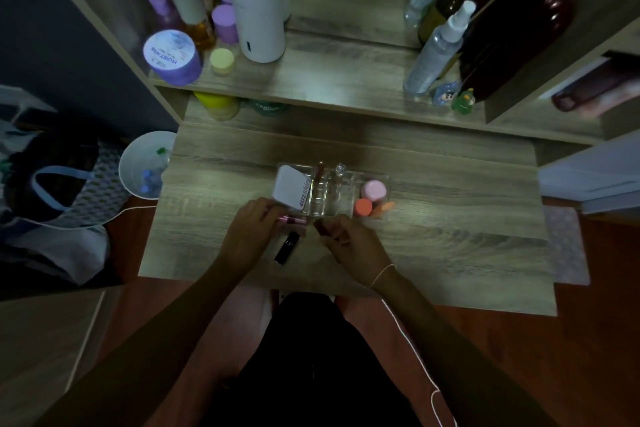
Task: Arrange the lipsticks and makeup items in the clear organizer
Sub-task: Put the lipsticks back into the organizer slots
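Dim vanity nook; wood-grain table (450,229) under a shelf of bottles and jars.

Item 1: organizer (334,199), clear, compartmented, just beyond both hands. Holds a white pouch (292,189) at its left end, two upright tubes in the middle slots, a pink jar (374,190) and orange cap (363,206) at its right end.

Item 2: left hand (251,230), fingers closed round a pink lipstick (292,219) lying sideways, tip pointing toward the right hand, just short of the organizer's near wall.

Item 3: right hand (349,246), pinched on a dark red lipstick (323,229), close beside the pink one.

Item 4: black lipstick (286,248), loose on the table, between the hands and nearer the body, touching neither as far as can be told.

Risk, judged: middle slots look narrow and the walls are hard to see in this light; a tube fed in tilted could catch a divider or knock the standing tubes over. The left wrist passing low could nudge the black lipstick and set it rolling toward the table edge.
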The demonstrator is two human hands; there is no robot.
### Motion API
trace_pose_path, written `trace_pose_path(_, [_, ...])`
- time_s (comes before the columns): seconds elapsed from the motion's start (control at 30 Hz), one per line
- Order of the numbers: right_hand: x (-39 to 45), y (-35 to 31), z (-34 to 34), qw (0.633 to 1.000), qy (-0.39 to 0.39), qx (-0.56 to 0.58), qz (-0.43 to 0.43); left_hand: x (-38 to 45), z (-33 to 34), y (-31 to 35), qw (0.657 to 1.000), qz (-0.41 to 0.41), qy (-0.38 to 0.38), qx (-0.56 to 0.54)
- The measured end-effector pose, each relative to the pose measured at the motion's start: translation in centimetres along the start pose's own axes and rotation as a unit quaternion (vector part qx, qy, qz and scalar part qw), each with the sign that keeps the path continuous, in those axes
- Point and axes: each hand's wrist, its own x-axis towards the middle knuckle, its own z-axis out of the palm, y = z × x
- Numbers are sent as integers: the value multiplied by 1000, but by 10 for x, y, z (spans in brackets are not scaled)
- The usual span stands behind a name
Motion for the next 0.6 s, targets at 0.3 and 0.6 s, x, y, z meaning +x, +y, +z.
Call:
trace_pose_path(0.3, [3,-24,-23,998,22,58,-16,8,-25,16,996,-5,69,-49])
trace_pose_path(0.6, [-3,-31,-45,994,74,63,-55,34,-24,49,947,-68,133,-286])
